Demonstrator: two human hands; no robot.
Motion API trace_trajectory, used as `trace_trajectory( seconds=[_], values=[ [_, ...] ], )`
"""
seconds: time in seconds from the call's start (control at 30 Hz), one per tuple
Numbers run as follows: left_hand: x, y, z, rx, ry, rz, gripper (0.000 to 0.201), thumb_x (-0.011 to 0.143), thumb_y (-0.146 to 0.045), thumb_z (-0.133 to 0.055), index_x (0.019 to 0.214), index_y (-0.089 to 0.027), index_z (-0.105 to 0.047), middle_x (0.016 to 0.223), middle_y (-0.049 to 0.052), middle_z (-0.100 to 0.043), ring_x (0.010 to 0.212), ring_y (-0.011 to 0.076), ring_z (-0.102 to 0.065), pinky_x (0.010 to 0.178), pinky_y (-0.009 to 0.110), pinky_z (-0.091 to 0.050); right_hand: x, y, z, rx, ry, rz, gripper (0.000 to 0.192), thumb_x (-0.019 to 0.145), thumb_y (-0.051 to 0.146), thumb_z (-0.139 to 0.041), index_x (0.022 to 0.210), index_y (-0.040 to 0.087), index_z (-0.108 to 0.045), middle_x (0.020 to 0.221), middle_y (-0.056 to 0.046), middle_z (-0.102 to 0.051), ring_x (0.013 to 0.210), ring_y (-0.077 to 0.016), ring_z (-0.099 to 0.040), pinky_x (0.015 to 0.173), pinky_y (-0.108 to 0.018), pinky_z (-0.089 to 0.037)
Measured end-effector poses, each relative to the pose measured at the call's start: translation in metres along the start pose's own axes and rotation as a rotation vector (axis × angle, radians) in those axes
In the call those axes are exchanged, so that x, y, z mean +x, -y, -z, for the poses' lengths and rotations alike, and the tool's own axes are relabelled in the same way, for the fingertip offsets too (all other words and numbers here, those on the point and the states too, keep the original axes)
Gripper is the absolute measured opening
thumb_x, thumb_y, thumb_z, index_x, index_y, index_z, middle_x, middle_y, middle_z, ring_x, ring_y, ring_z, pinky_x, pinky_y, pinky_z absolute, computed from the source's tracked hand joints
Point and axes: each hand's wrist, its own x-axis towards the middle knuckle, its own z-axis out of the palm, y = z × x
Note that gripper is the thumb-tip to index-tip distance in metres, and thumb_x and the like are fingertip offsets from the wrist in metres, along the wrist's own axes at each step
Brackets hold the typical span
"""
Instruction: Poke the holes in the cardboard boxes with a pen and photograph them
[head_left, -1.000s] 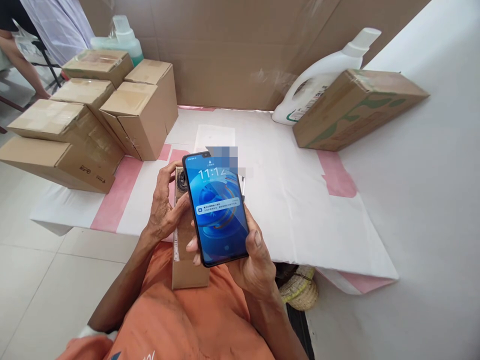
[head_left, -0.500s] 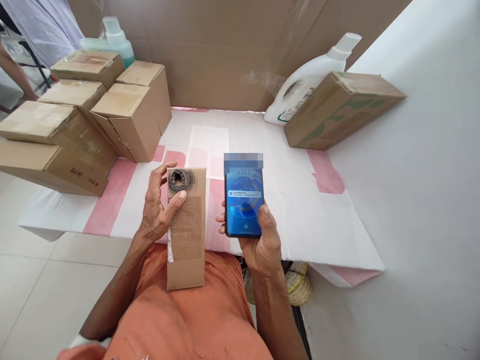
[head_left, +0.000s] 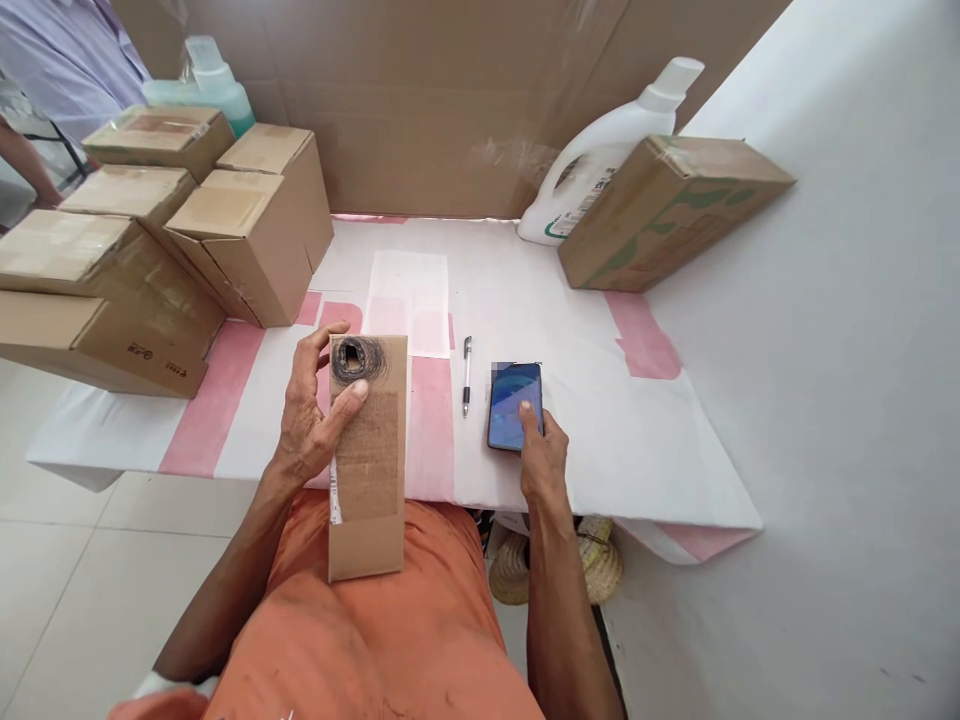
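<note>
My left hand (head_left: 309,410) is closed around the upper left side of a narrow cardboard box (head_left: 367,455), its thumb on the front. The box is upright against my body and has a small dark hole near its top, ringed with black scribble. My right hand (head_left: 546,455) grips a smartphone (head_left: 514,400) at its lower right, the thumb over the lit screen. The phone is low over the white cloth or lying on it; I cannot tell which. A pen (head_left: 467,375) with a black grip lies just left of the phone.
Several cardboard boxes (head_left: 247,240) stand at the left of the table (head_left: 600,440), a green-liquid bottle (head_left: 217,85) behind them. At the back right, a white detergent jug (head_left: 607,150) stands beside a leaning carton (head_left: 675,215). Another person's arm (head_left: 26,160) shows at far left.
My right hand has moved the phone forward, away from me and slightly right, down toward the cloth. The pen has come into view beside it. My left hand keeps its hold on the box.
</note>
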Motion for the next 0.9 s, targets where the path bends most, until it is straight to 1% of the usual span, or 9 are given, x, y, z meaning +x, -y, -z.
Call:
trace_trajectory(
  seconds=[0.13,0.33,0.43,0.5,0.6,0.67,0.77,0.83,0.9],
  values=[
    [-0.001,-0.001,0.0,-0.007,-0.001,0.019,0.064,0.097,-0.061,-0.069,0.151,-0.03,-0.054,0.148,0.012,-0.062,0.134,0.0357,-0.063,0.117,0.056,-0.052,0.006,-0.003,-0.001,-0.171,-0.047,0.045,0.052,0.084,0.077,-0.056,0.085,0.024,-0.061,0.082,-0.01,-0.071,0.08,-0.0291,-0.061,0.079,-0.045,-0.052],
    [-0.003,0.004,0.003,-0.045,-0.035,0.049,0.063,0.099,-0.065,-0.062,0.15,-0.028,-0.056,0.15,0.012,-0.062,0.139,0.036,-0.06,0.121,0.056,-0.047,0.007,0.001,-0.002,-0.36,-0.049,0.113,0.056,0.085,0.063,-0.055,0.105,0.013,-0.071,0.107,-0.027,-0.074,0.101,-0.041,-0.066,0.098,-0.059,-0.052],
    [-0.001,0.014,0.007,-0.077,-0.083,0.052,0.063,0.098,-0.067,-0.062,0.146,-0.027,-0.059,0.151,0.011,-0.062,0.137,0.0345,-0.061,0.119,0.054,-0.048,-0.002,0.008,0.003,-0.417,-0.081,0.18,0.058,0.086,0.055,-0.058,0.116,0.007,-0.073,0.126,-0.033,-0.067,0.123,-0.0473,-0.059,0.109,-0.067,-0.046],
    [0.0,0.021,0.009,-0.097,-0.11,0.057,0.061,0.099,-0.068,-0.061,0.144,-0.027,-0.061,0.149,0.011,-0.065,0.134,0.0332,-0.063,0.116,0.051,-0.05,-0.013,0.017,0.004,-0.381,-0.084,0.286,0.058,0.089,0.056,-0.061,0.12,0.009,-0.073,0.132,-0.032,-0.065,0.131,-0.0475,-0.054,0.111,-0.069,-0.045],
    [0.001,0.036,0.01,-0.139,-0.124,0.06,0.064,0.101,-0.072,-0.056,0.147,-0.027,-0.061,0.152,0.011,-0.065,0.141,0.0325,-0.061,0.12,0.049,-0.048,-0.038,0.033,-0.005,-0.129,0.169,0.383,0.059,0.095,0.065,-0.065,0.128,0.016,-0.072,0.135,-0.023,-0.066,0.126,-0.0396,-0.062,0.103,-0.061,-0.055],
    [-0.001,0.051,0.009,-0.165,-0.133,0.081,0.068,0.103,-0.075,-0.051,0.151,-0.027,-0.059,0.161,0.011,-0.059,0.152,0.0322,-0.054,0.128,0.049,-0.043,-0.057,0.04,-0.018,0.077,0.511,0.349,0.067,0.097,0.072,-0.066,0.142,0.022,-0.067,0.148,-0.019,-0.063,0.132,-0.0351,-0.064,0.105,-0.055,-0.057],
    [-0.004,0.079,0.007,-0.148,-0.15,0.149,0.073,0.106,-0.078,-0.04,0.153,-0.025,-0.056,0.165,0.014,-0.056,0.159,0.0312,-0.048,0.133,0.05,-0.036,-0.081,0.043,-0.044,0.215,0.943,0.302,0.088,0.094,0.082,-0.064,0.162,0.028,-0.053,0.166,-0.015,-0.053,0.153,-0.0356,-0.051,0.121,-0.056,-0.048],
    [-0.004,0.096,0.006,-0.118,-0.152,0.174,0.073,0.108,-0.077,-0.033,0.15,-0.023,-0.058,0.159,0.016,-0.06,0.154,0.0315,-0.054,0.129,0.052,-0.041,-0.092,0.044,-0.057,0.173,1.041,0.318,0.098,0.09,0.086,-0.066,0.166,0.027,-0.049,0.169,-0.017,-0.051,0.158,-0.0392,-0.043,0.128,-0.061,-0.039],
    [0.0,0.106,0.005,-0.094,-0.16,0.16,0.072,0.109,-0.076,-0.03,0.144,-0.022,-0.062,0.149,0.016,-0.066,0.145,0.0314,-0.061,0.121,0.052,-0.049,-0.098,0.051,-0.063,0.125,1.037,0.338,0.097,0.091,0.085,-0.066,0.165,0.024,-0.05,0.167,-0.018,-0.053,0.158,-0.0407,-0.041,0.129,-0.064,-0.035]
  ],
)
